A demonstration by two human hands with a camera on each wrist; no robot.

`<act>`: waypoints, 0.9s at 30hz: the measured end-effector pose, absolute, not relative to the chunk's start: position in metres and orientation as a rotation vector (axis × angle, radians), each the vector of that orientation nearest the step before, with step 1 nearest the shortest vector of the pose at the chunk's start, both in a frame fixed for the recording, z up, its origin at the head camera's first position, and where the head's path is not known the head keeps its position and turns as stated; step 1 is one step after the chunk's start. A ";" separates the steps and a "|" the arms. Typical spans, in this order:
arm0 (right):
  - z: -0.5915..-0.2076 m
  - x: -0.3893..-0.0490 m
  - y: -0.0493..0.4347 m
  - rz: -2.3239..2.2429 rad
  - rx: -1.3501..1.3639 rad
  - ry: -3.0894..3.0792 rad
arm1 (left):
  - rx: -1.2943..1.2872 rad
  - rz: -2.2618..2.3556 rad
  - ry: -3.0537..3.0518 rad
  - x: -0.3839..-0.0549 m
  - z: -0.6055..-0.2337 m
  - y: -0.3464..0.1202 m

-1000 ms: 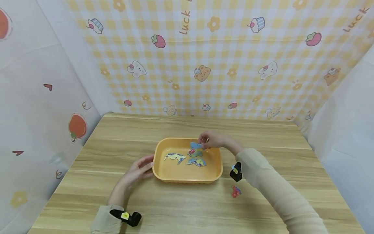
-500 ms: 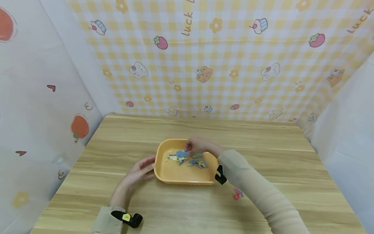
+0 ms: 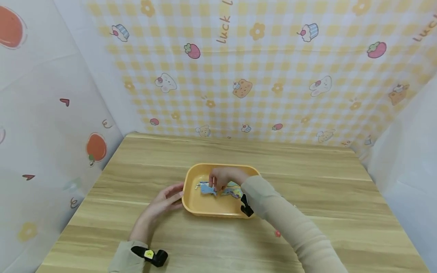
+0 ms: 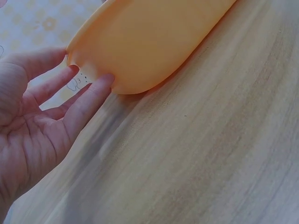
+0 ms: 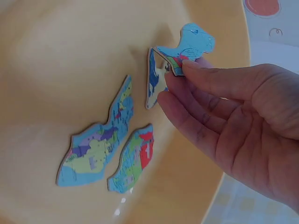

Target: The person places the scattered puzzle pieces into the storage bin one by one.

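A yellow-orange plastic basin point(image 3: 215, 206) stands on the table. My left hand point(image 3: 167, 200) touches its left end, fingers mostly extended; in the left wrist view the fingertips lie against the basin's outer wall point(image 4: 145, 42). My right hand point(image 3: 223, 177) is inside the basin and pinches a light-blue puzzle piece point(image 5: 196, 41) with a map-like print between thumb and fingers. Beneath that piece lies a cream-and-blue puzzle piece point(image 5: 155, 86), partly covered. Two more flat pieces rest on the basin floor: a long blue-and-yellow one point(image 5: 96, 149) and a smaller green-and-red one point(image 5: 134, 161).
A small red piece point(image 3: 277, 233) lies on the wooden table point(image 3: 205, 246) right of the basin, partly hidden by my right sleeve point(image 3: 293, 223). Behind the table hangs a yellow checked cloth point(image 3: 218, 76); pale printed cloth point(image 3: 44, 151) closes off the left side.
My right hand has carried the light-blue puzzle piece from the basin's back rim leftward and down, over the cream-and-blue piece. The left hand stays at the basin's left end.
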State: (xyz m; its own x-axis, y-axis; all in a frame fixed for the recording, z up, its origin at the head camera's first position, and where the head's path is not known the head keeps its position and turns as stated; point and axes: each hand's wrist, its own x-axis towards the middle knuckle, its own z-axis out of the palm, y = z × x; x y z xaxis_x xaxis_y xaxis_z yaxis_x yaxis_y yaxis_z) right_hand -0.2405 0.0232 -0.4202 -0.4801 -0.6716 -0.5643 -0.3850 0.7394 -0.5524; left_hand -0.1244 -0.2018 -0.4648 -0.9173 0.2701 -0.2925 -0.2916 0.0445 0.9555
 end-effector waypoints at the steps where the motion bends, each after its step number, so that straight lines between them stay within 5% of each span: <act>1: -0.420 -0.237 0.022 -0.418 -0.810 2.149 | -0.027 1.924 1.940 -0.124 -0.464 -0.201; 3: -0.423 -0.234 0.018 -0.368 -0.745 2.180 | -0.025 1.914 1.946 -0.124 -0.463 -0.200; 10: -0.608 -0.316 0.008 -0.518 -0.800 2.029 | -0.005 1.907 1.937 -0.124 -0.459 -0.199; 12: -0.623 -0.321 0.004 -0.546 -0.796 2.004 | -0.011 1.908 1.936 -0.124 -0.459 -0.198; 18: -0.531 -0.265 -0.001 -0.384 -0.790 2.120 | -0.023 1.901 1.943 -0.124 -0.460 -0.197; 21: -0.554 -0.280 0.000 -0.445 -0.802 2.096 | -0.016 1.903 1.944 -0.124 -0.462 -0.198; 25: -0.529 -0.275 0.010 -0.560 -0.859 2.100 | 0.006 1.912 1.951 -0.124 -0.464 -0.201; 27: -0.474 -0.252 0.016 -0.587 -0.809 2.115 | 0.012 1.916 1.953 -0.124 -0.465 -0.202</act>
State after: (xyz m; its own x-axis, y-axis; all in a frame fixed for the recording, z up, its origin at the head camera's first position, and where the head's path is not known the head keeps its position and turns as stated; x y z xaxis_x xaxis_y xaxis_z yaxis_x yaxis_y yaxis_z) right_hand -0.2517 0.0160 -0.4745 -0.4922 -0.7105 -0.5028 -0.3495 0.6904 -0.6334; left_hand -0.1243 -0.2021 -0.4646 -0.9187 0.2827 -0.2758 -0.2702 0.0592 0.9610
